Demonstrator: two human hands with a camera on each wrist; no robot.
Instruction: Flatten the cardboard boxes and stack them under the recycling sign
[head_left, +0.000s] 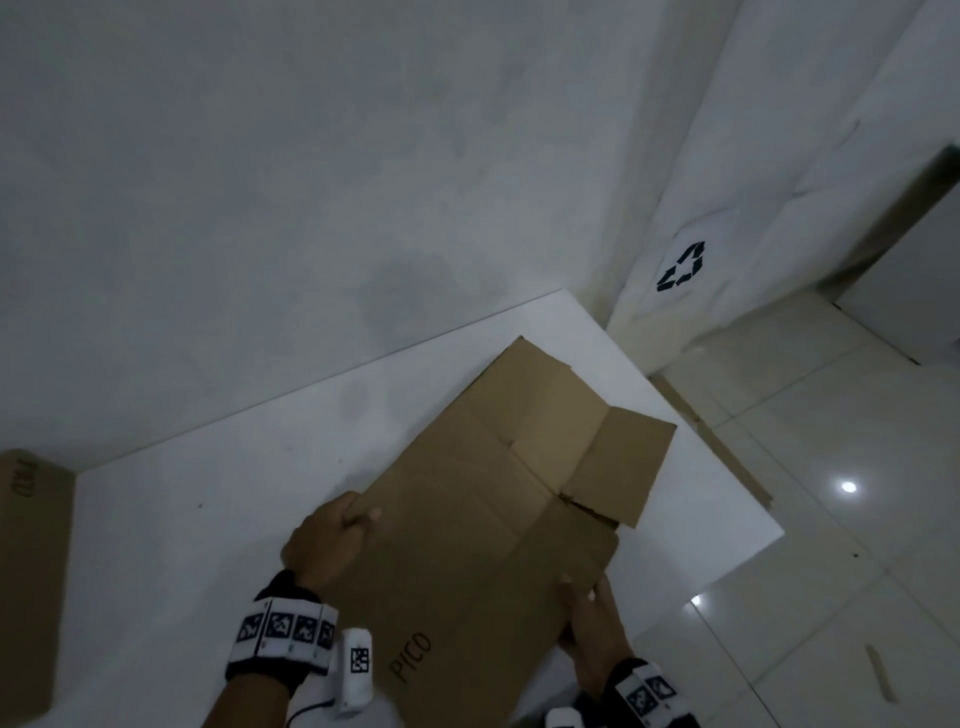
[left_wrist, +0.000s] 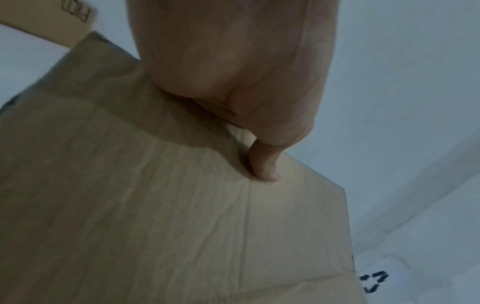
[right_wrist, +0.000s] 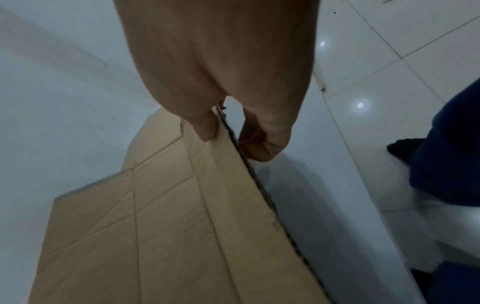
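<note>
A flattened brown cardboard box (head_left: 483, 525) printed PICO lies over a white table (head_left: 208, 519), its far flaps pointing toward the wall corner. My left hand (head_left: 332, 535) grips its left edge, thumb (left_wrist: 263, 164) on top and fingers underneath. My right hand (head_left: 592, 623) pinches the near right edge, thumb (right_wrist: 205, 127) on the upper face and fingers (right_wrist: 257, 144) below. The same cardboard (right_wrist: 168, 226) fills the right wrist view. A black recycling sign (head_left: 680, 266) is on the white wall at the right, above the floor; the sign (left_wrist: 374, 281) also shows in the left wrist view.
A second PICO cardboard box (head_left: 26, 577) stands at the table's left edge. Flat cardboard pieces (head_left: 722, 452) lie on the floor along the table's right side. Glossy white floor tiles (head_left: 831, 467) spread to the right. A dark doorway (head_left: 914, 218) opens beyond the sign.
</note>
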